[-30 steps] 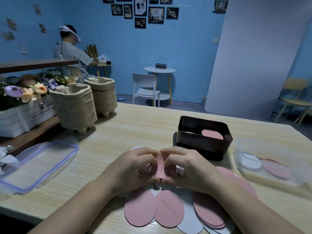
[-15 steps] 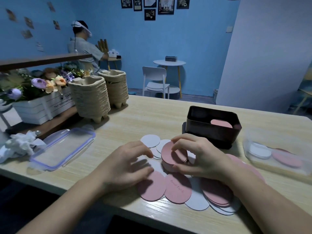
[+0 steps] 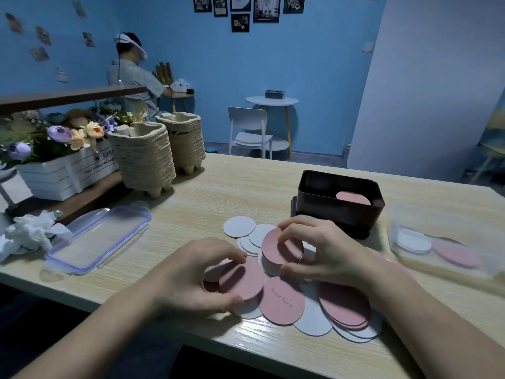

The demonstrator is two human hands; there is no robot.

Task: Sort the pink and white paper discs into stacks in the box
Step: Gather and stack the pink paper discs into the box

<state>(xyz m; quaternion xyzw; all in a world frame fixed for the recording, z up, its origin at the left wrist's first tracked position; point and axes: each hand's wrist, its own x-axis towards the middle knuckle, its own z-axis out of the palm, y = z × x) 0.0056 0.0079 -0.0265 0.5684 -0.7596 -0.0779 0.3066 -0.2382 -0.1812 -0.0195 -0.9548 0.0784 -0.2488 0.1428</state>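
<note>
Pink and white paper discs (image 3: 282,300) lie spread on the wooden table near its front edge. My right hand (image 3: 325,248) pinches a small stack of pink discs (image 3: 277,248) tilted up above the pile. My left hand (image 3: 191,280) grips another pink disc (image 3: 241,280) between thumb and fingers at the pile's left side. Several white discs (image 3: 239,227) lie just behind. The dark box (image 3: 338,212) stands behind my right hand, with a pink stack (image 3: 352,198) inside on its right.
A clear plastic container (image 3: 442,242) at the right holds white and pink discs. Its clear lid (image 3: 99,239) lies at the left beside crumpled tissue (image 3: 30,232). Stacked pulp trays (image 3: 149,157) and a flower crate (image 3: 65,170) stand at the back left. A person sits far behind.
My hands have parted: the right keeps the pink stack and has tipped it flatter, while the left has moved down-left and taken hold of a pink disc from the pile.
</note>
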